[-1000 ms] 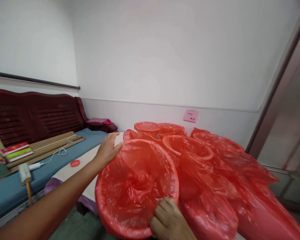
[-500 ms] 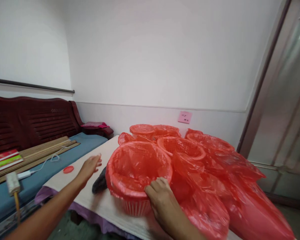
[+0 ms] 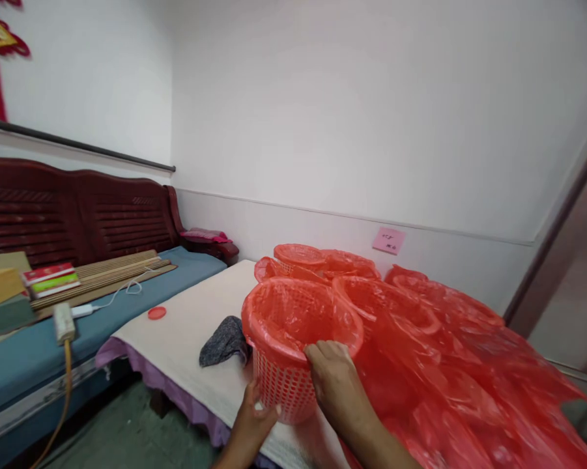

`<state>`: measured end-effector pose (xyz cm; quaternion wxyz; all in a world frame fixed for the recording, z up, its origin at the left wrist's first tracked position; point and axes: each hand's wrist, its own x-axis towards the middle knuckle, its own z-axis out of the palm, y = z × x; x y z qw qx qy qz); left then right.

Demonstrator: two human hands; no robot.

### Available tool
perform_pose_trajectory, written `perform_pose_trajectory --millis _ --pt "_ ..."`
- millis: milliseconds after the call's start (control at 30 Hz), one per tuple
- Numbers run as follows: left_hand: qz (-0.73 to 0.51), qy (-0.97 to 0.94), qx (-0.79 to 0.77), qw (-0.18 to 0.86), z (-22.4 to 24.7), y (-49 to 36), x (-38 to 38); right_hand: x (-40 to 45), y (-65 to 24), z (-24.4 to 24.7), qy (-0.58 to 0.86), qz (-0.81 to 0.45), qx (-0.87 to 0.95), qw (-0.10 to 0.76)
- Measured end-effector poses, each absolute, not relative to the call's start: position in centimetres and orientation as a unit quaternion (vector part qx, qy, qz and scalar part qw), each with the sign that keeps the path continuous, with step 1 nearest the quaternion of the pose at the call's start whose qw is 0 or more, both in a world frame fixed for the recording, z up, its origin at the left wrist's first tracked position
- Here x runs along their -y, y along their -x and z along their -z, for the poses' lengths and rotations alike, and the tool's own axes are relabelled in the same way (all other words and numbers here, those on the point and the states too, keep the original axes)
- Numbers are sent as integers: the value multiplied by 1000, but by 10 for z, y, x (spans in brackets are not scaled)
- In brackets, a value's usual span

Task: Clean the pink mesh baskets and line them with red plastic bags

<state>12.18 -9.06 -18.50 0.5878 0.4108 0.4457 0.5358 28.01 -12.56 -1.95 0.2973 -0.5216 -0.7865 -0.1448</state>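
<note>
A red lattice basket (image 3: pixel 286 384) lined with a thin red plastic bag (image 3: pixel 303 309) stands near the table's front edge. My right hand (image 3: pixel 329 371) grips its front right rim, fingers wrapped over the bag's edge. Low at the basket's front left side is my left hand (image 3: pixel 257 417), thumb and fingers apart, close to the lattice wall; whether it touches is unclear. A dark grey cloth (image 3: pixel 225 341) lies just left of the basket.
More bag-lined red baskets (image 3: pixel 386 299) crowd the table's back and right. A red ring-like disc (image 3: pixel 157 313) lies on the cream tabletop (image 3: pixel 195 306). Leftward is a wooden bench (image 3: pixel 127 215) with a blue cushion, a power strip (image 3: pixel 64 324) and boxes. A pink note (image 3: pixel 389 240) is on the wall.
My left hand has come from the open air on the left down to the basket's front. The view has turned left. My right hand keeps its hold on the rim.
</note>
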Motion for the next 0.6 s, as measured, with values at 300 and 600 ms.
perform_pose_trajectory --millis 300,600 --pt "-576 -443 -431 535 208 -137 66 99 -270 20 520 190 780 290" --pt "-522 -559 -577 288 200 -45 23 114 -275 29 480 235 778 331"
